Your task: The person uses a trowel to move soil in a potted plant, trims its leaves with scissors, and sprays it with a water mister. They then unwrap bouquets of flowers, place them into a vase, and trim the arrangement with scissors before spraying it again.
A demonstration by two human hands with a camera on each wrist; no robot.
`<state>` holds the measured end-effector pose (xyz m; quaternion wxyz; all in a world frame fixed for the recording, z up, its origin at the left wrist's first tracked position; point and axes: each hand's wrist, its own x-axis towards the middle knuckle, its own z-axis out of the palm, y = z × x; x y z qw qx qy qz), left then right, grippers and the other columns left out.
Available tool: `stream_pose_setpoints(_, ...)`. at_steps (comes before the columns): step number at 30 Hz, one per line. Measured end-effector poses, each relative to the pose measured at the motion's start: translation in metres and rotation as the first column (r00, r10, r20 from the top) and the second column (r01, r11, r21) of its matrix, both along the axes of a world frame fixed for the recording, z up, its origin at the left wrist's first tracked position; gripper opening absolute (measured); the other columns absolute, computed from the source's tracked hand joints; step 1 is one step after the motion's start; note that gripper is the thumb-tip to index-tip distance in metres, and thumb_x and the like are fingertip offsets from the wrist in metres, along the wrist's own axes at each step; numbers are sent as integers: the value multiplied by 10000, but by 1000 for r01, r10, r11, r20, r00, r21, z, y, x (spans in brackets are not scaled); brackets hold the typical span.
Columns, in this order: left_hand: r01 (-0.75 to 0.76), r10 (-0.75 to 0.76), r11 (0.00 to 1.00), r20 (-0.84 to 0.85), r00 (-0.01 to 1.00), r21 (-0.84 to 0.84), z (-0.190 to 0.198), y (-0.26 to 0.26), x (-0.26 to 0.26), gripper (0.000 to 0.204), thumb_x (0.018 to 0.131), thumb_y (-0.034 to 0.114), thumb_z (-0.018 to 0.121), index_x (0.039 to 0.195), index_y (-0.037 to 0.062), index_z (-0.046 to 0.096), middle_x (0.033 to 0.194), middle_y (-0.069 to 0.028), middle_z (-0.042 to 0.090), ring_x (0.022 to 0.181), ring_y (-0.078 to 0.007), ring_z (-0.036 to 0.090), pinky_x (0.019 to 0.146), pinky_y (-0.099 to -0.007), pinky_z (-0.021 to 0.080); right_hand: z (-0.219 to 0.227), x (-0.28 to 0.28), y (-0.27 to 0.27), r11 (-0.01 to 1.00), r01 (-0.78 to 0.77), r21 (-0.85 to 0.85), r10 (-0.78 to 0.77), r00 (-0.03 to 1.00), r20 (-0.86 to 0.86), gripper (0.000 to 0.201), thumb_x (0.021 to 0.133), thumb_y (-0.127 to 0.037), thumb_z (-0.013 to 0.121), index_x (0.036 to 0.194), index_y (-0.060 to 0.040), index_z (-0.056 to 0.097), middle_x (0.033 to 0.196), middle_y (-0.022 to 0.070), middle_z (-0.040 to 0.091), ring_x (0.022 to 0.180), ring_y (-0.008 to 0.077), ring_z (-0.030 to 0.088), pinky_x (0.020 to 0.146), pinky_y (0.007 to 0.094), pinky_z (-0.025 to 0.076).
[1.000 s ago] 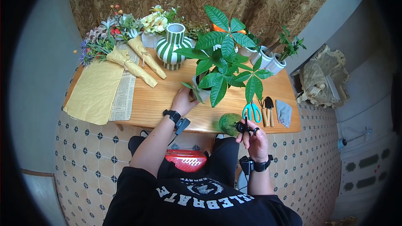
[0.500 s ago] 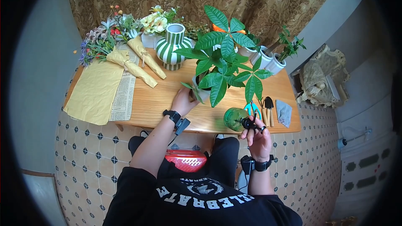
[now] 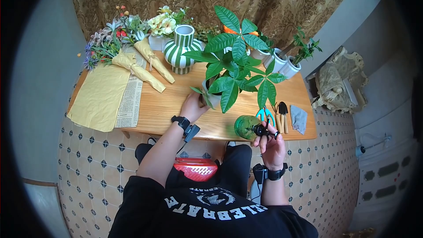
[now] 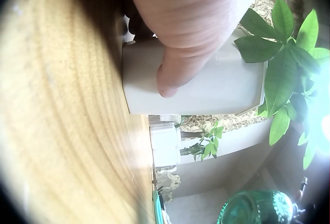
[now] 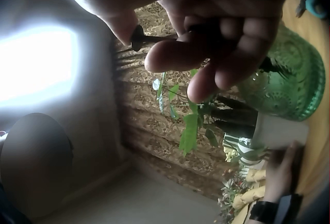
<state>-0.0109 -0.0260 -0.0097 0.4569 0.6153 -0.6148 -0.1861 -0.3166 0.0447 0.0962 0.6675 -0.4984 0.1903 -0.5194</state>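
My left hand (image 3: 192,107) grips the side of a white plant pot (image 4: 221,87) on the wooden table; in the left wrist view its thumb lies against the pot's smooth wall. A plant with broad green leaves (image 3: 229,90) grows from the pot and spreads to the right over the table. Around the black pump top of a green glass spray bottle (image 3: 246,127), my right hand (image 3: 275,150) has its fingers curled. The right wrist view shows the thumb at the black plunger (image 5: 138,38) and the embossed glass beyond the fingers. The bottle tilts near the table's front edge.
Right of the bottle lie turquoise scissors (image 3: 264,117), small wooden-handled garden tools (image 3: 283,121) and a grey cloth (image 3: 299,119). A green-striped vase (image 3: 180,53) stands behind. Wrapped bouquets (image 3: 141,72) and kraft paper (image 3: 99,99) occupy the left, potted plants (image 3: 288,68) the back right.
The spray bottle and my right hand have shifted a little to the right, now overlapping the scissors' handles more closely in the head view. My left hand and the pot stay put.
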Motion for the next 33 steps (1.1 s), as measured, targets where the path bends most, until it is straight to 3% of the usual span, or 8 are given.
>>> stream_pose_setpoints(5, 7, -7, 1000, 0, 1000, 0, 1, 1, 0, 455, 692, 195, 762, 1039, 15, 530, 958, -148, 602, 958, -344, 561, 842, -425, 458, -9, -4, -2, 999, 34, 16, -34, 999, -2, 554, 987, -425, 355, 1358, -27, 459, 1200, 130, 598, 651, 188, 530, 712, 393, 507)
stream_pose_setpoints(8, 11, -11, 1000, -1, 1000, -9, 1, 0, 1, 456, 692, 193, 762, 1042, 14, 530, 960, -149, 601, 962, -346, 561, 846, -424, 457, -3, 1, 0, 997, 54, 49, -58, 994, 91, 548, 966, -373, 420, 1344, 22, 457, 1282, 166, 555, 610, 169, 536, 703, 367, 505)
stream_pose_setpoints(14, 5, -5, 999, 4, 1000, -34, 2, 1, 0, 455, 694, 193, 761, 1043, 14, 529, 961, -154, 600, 967, -348, 560, 851, -424, 455, -4, -1, -1, 998, 30, 54, -31, 999, 15, 566, 985, -434, 355, 1343, -9, 465, 1219, 127, 586, 663, 197, 539, 700, 388, 522)
stream_pose_setpoints(17, 6, -7, 999, -6, 1000, -34, 2, 1, 0, 450, 696, 194, 760, 1039, 15, 529, 952, -152, 603, 962, -349, 561, 848, -426, 454, 6, 5, 3, 986, 77, 146, -75, 997, -14, 635, 952, -453, 417, 1322, 61, 452, 683, 93, 578, 635, 194, 547, 715, 340, 478)
stream_pose_setpoints(19, 11, -12, 1000, -18, 1000, -27, 3, 1, 0, 448, 698, 196, 759, 1037, 15, 529, 942, -151, 604, 957, -350, 562, 846, -428, 453, 11, 7, 4, 984, 105, 142, -97, 994, -58, 654, 947, -468, 414, 1320, 68, 448, 594, 63, 509, 644, 201, 553, 713, 332, 469)
stream_pose_setpoints(28, 9, -8, 999, 19, 1000, -42, 0, 0, 1, 454, 701, 205, 752, 1046, 12, 529, 967, -155, 601, 967, -352, 556, 851, -429, 452, 13, 7, 2, 988, 122, 95, -109, 986, -127, 600, 959, -410, 394, 1313, 69, 468, 563, 54, 497, 661, 201, 569, 705, 323, 462)
stream_pose_setpoints(33, 7, -7, 999, 17, 1000, -42, 0, 0, 1, 463, 699, 211, 754, 1052, 12, 528, 973, -155, 597, 973, -351, 554, 855, -429, 452, 11, 7, 1, 981, 122, 149, -111, 990, -82, 585, 968, -401, 380, 1313, 64, 467, 563, 49, 493, 669, 195, 567, 707, 315, 457)
